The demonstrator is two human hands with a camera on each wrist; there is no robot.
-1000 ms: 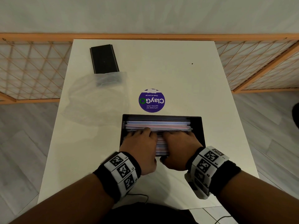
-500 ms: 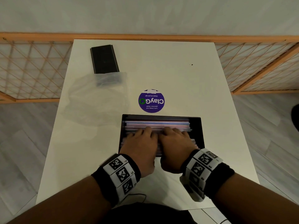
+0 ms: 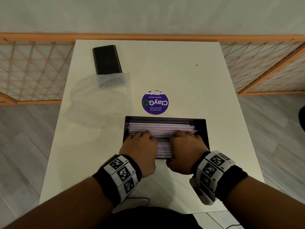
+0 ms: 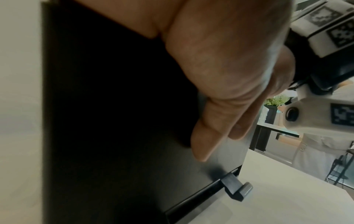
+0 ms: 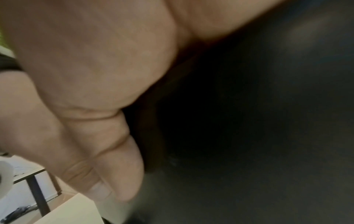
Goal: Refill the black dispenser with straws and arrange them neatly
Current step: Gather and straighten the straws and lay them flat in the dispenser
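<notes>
The black dispenser (image 3: 201, 128) stands open on the white table, filled with striped straws (image 3: 160, 127) lying side by side across it. My left hand (image 3: 140, 143) and right hand (image 3: 187, 143) lie palm-down on the straws, fingers stretched flat over them. A strip of straws shows between the two hands. In the left wrist view my left thumb (image 4: 220, 109) lies straight against the dispenser's black front wall (image 4: 114, 121). The right wrist view shows my right thumb (image 5: 114, 163) against the same wall (image 5: 249, 136). The straws under the palms are hidden.
A flat black lid (image 3: 107, 59) lies at the table's far left, its near end under a crumpled clear plastic bag (image 3: 99, 104). A round purple sticker (image 3: 155, 102) sits just beyond the dispenser. An orange lattice fence (image 3: 33, 68) runs behind the table (image 3: 181, 76).
Half a second ago the hands lay side by side at the middle of the straws. They have slid apart sideways, the left one to the left and the right one to the right.
</notes>
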